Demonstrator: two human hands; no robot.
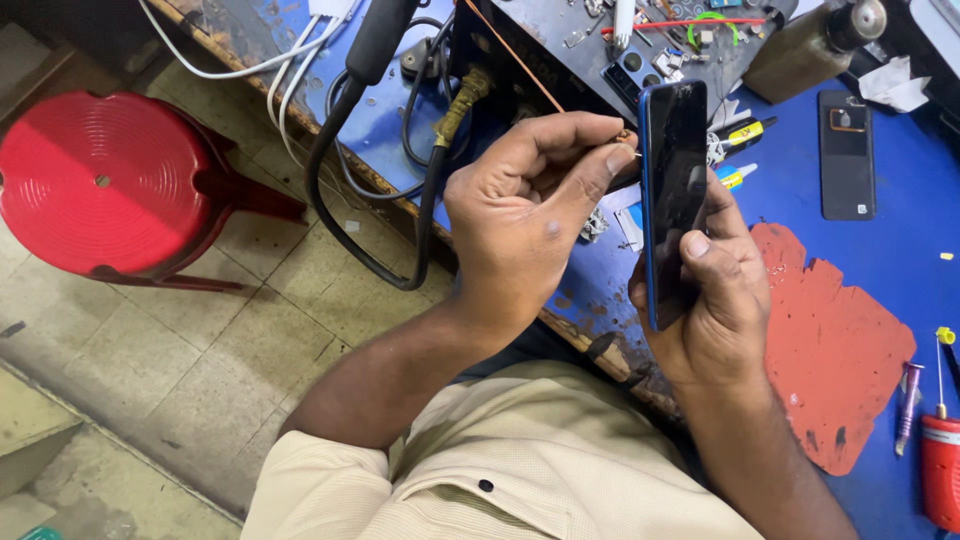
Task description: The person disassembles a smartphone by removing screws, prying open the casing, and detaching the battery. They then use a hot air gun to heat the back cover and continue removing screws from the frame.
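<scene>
My right hand (718,310) grips a dark smartphone with a blue rim (672,190) by its lower end and holds it upright, edge toward me, thumb on the black screen. My left hand (525,215) is closed in a pinch on a small thin metal pin (630,147), whose tip is at the phone's upper left edge. Both hands are over the near edge of a blue worktable (900,250), in front of my beige shirt.
A red mat (835,345) lies on the table right of the phone. A second phone (846,155) lies further back. A dark box with small parts (590,45), black cables (335,190), a brown bottle (810,45), a red tool (940,470). A red stool (100,180) stands left.
</scene>
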